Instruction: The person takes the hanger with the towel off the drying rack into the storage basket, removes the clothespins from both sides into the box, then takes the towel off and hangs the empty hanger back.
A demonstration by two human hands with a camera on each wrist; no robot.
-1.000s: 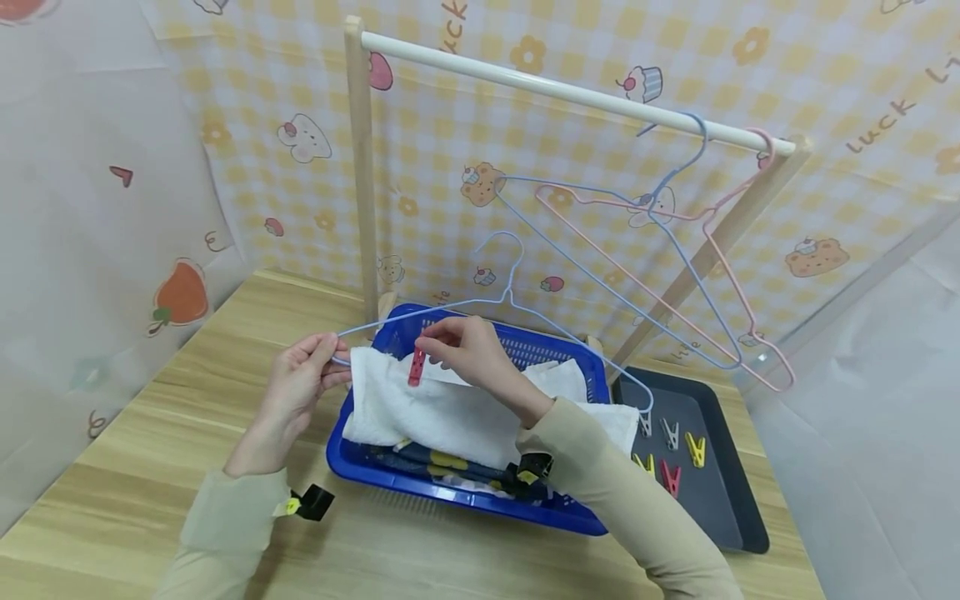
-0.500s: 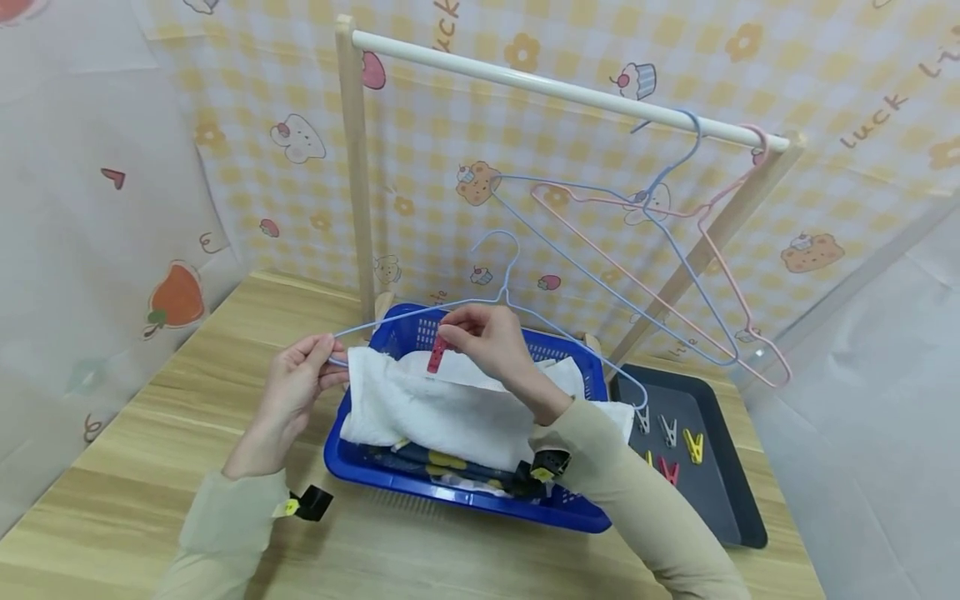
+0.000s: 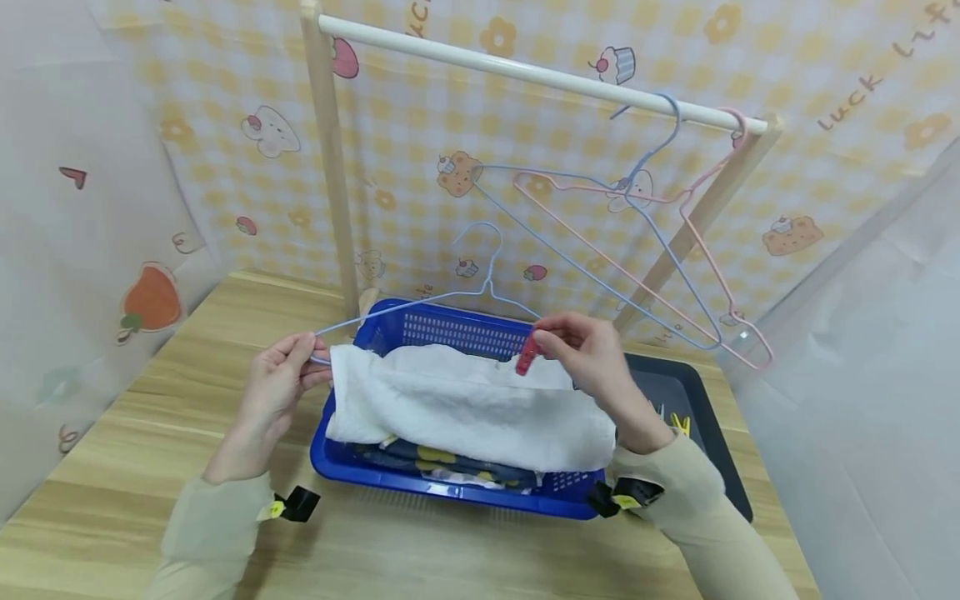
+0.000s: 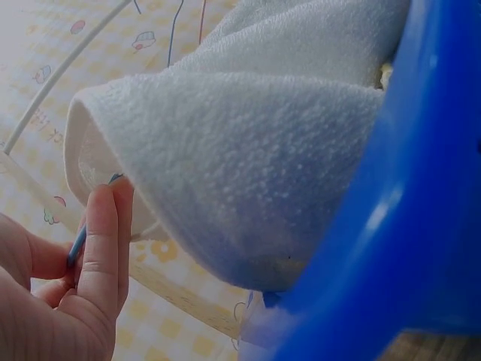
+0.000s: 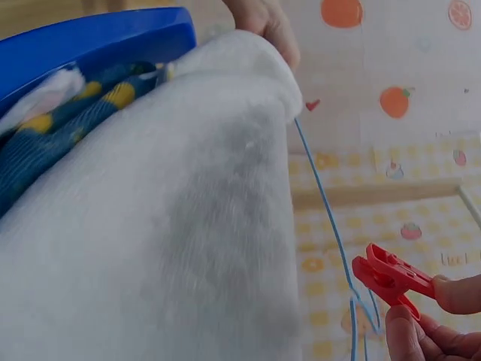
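Observation:
A blue wire hanger [image 3: 420, 302] is held by its left corner in my left hand [image 3: 272, 385], thumb and fingers pinching the wire. A white towel [image 3: 465, 417] drapes over the hanger's lower bar and hangs into the blue basket [image 3: 420, 490]. In the left wrist view the towel's folded edge [image 4: 83, 143] lies just beyond the fingertips. My right hand [image 3: 596, 362] pinches a red clothespin [image 5: 387, 274] by its handles, above the towel's right part. In the right wrist view the clothespin is apart from the towel. The hanger's right corner is hidden behind the right hand and towel.
Patterned cloth [image 3: 442, 468] lies in the basket under the towel. Behind stands a rack with a white rail [image 3: 525, 71], where a blue hanger [image 3: 652, 200] and a pink hanger [image 3: 720, 258] hang. A dark tray [image 3: 675, 379] with clothespins is at right, partly behind the arm.
My right hand has carried the red clothespin rightward along the towel, from its left part to its right part. The left hand keeps its grip on the hanger. The head view has shifted slightly.

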